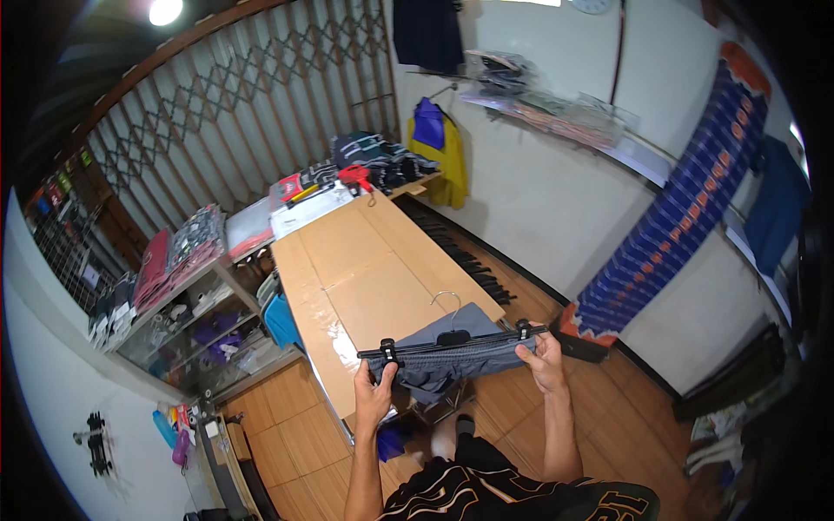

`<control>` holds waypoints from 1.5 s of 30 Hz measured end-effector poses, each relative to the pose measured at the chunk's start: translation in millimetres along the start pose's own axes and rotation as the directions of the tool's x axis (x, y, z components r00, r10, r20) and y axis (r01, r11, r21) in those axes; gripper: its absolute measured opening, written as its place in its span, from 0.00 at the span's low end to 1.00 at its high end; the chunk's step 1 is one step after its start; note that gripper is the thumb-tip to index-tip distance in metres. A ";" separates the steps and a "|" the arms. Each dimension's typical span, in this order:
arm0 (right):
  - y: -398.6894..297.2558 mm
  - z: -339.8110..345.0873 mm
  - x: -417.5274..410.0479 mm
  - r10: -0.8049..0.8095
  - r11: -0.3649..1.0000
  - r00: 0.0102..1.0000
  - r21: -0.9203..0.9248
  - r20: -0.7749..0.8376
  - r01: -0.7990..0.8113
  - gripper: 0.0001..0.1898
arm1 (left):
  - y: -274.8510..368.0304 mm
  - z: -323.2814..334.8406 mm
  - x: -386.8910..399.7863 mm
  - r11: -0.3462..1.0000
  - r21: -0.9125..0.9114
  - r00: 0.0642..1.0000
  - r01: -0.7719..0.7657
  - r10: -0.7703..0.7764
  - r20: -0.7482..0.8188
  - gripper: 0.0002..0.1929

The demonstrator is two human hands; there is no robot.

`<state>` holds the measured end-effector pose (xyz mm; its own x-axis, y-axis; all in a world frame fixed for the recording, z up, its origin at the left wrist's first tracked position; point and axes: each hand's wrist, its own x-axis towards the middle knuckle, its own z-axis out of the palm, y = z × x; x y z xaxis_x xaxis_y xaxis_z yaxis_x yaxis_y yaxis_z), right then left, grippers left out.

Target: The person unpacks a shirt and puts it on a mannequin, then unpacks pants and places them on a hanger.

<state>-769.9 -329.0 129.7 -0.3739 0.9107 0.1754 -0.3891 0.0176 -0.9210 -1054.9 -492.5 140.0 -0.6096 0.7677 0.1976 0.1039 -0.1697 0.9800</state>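
Note:
A grey garment with a gathered elastic waistband [449,363] hangs from a black clip hanger [453,337] with a metal hook. My left hand [376,384] grips the hanger's left end and the waistband, its thumb just below the left clip. At the other end, my right hand [543,361] pinches the waistband and the bar close to the right clip. Part of the grey cloth lies on the near end of the cardboard-topped table [355,260]. The garment's lower part is partly hidden.
Folded clothes [378,156], a red tape dispenser [355,176] and a yellow cutter [303,193] lie at the table's far end. A glass cabinet [195,325] stands left. Black hangers [462,251] line the right side. A blue banner [677,202] hangs on the right wall.

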 end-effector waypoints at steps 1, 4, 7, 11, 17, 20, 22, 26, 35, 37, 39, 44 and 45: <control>-7.1 -4.6 -13.4 -0.013 1.000 0.999 0.019 -0.034 0.014 0.27 | 9.8 4.8 -5.7 1.000 -0.005 1.000 0.001 -0.001 0.025 0.08; -27.3 -22.8 -48.5 -0.089 0.996 0.991 -0.020 -0.104 0.088 0.27 | 22.5 21.4 -17.3 0.999 0.039 0.993 -0.020 0.015 0.118 0.08; -52.2 -37.3 -82.3 -0.129 0.992 0.973 -0.028 -0.192 0.126 0.28 | 33.1 49.0 -26.2 0.998 -0.048 0.981 -0.035 0.044 0.187 0.08; -69.1 -74.2 -129.5 -0.125 0.990 0.935 0.016 -0.331 0.138 0.26 | 48.4 94.1 -40.9 0.994 -0.105 0.944 -0.039 0.071 0.323 0.07; -94.7 -134.3 -226.6 -0.171 0.981 0.793 -0.030 -0.585 0.190 0.25 | 51.9 189.4 -80.7 0.992 -0.122 0.822 -0.034 0.097 0.561 0.08; -116.6 -171.0 -287.7 -0.182 0.979 0.714 -0.057 -0.676 0.195 0.27 | 51.9 243.0 -123.7 0.988 -0.152 0.729 0.021 0.089 0.679 0.08; -132.9 -196.8 -327.0 -0.187 0.981 0.656 -0.106 -0.732 0.161 0.29 | 53.4 278.8 -153.9 0.986 -0.158 0.658 0.060 0.080 0.749 0.08; -165.7 -238.4 -392.2 -0.243 0.966 0.535 -0.153 -0.809 0.207 0.26 | 49.1 350.5 -216.9 0.976 -0.178 0.559 0.125 0.079 0.826 0.07; -205.6 -338.7 -491.6 -0.220 0.975 0.309 -0.210 -0.925 0.067 0.22 | 43.1 480.0 -318.9 0.955 -0.213 0.396 0.207 0.118 0.911 0.07; -207.5 -358.0 -503.2 -0.037 0.996 0.359 -0.005 -0.933 0.090 0.16 | 38.8 504.9 -329.8 0.951 -0.211 0.363 0.225 0.120 0.924 0.07; -202.2 -381.3 -513.5 -0.046 0.998 0.372 -0.027 -0.927 0.057 0.14 | 36.7 529.4 -338.2 0.956 -0.196 0.342 0.217 0.114 0.933 0.07; -194.9 -432.3 -515.7 -0.114 0.991 0.312 -0.084 -0.943 0.105 0.10 | 25.8 591.7 -346.8 0.963 -0.200 0.279 0.182 0.145 0.949 0.08; -195.5 -443.4 -513.7 -0.133 0.988 0.298 -0.104 -0.945 0.112 0.11 | 23.6 604.3 -346.6 0.961 -0.203 0.267 0.188 0.149 0.952 0.08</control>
<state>-128.4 -617.3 65.5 0.7363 0.6588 -0.1544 -0.3393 0.1621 -0.9266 -366.3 -389.1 109.0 0.6007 0.7682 0.2215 -0.1742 -0.1446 0.9740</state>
